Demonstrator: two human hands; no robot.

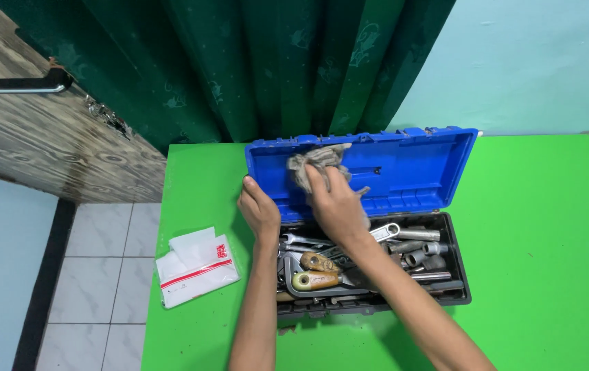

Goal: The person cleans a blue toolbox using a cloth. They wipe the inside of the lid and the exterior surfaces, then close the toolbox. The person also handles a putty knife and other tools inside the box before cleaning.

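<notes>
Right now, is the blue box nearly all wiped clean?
Done: the toolbox stands open on the green table. In hand: the right hand presses a grey rag on the inside of the blue lid; the left hand steadies its edge. Left: how clean the lid is, I cannot tell. The tools lie unsorted.

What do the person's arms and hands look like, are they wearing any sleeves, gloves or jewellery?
Both arms are bare from the bottom edge of the view up to the hands; no sleeve shows. The left hand and the right hand wear no gloves. No ring, watch or bracelet can be seen on either wrist or on the fingers that show.
</notes>
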